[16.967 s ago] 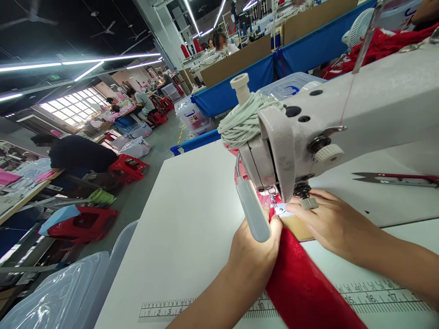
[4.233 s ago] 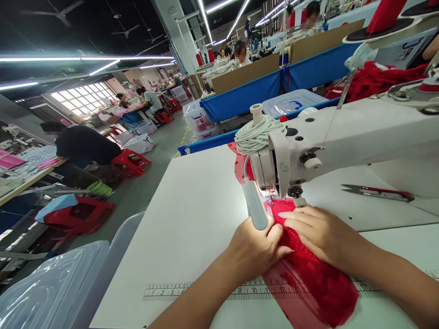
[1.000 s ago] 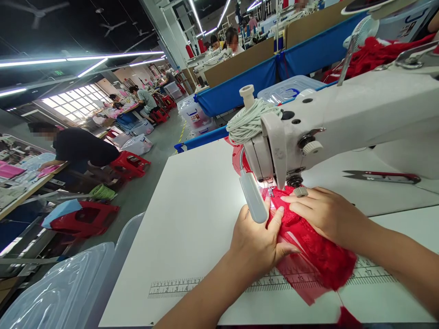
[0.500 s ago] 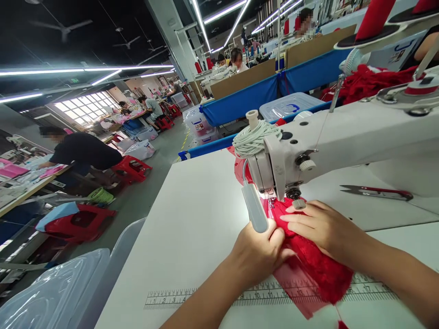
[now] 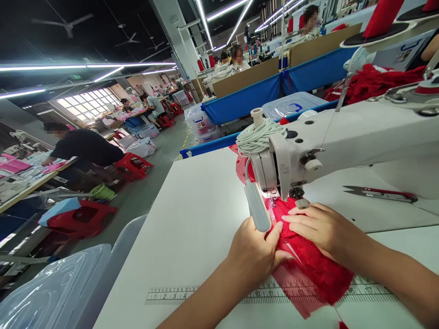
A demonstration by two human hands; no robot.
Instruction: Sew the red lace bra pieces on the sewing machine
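Note:
Red lace fabric (image 5: pixel 325 269) with a sheer red layer (image 5: pixel 295 288) runs under the needle of a white sewing machine (image 5: pixel 346 137). Left of the needle, my left hand (image 5: pixel 254 249) is closed on the edge of the fabric, thumb and fingertip close together. A grey lamp head (image 5: pixel 258 208) on a bent stem covers part of its fingers. My right hand (image 5: pixel 325 230) lies on the lace just right of the presser foot, fingers stretched flat and pressing on it. More red fabric (image 5: pixel 244 167) shows behind the machine head.
Thread snips (image 5: pixel 380 193) lie on the machine bed to the right. A ruler strip (image 5: pixel 171 294) crosses the white table (image 5: pixel 192 205) near its front. Clear plastic bins (image 5: pixel 61 283) stand at lower left. Beyond are a red stool (image 5: pixel 132 165) and a seated person (image 5: pixel 85 146).
The view has shifted slightly. My left thumb and fingertip lie a little farther over the fabric, while my right hand stays nearly in place on the lace.

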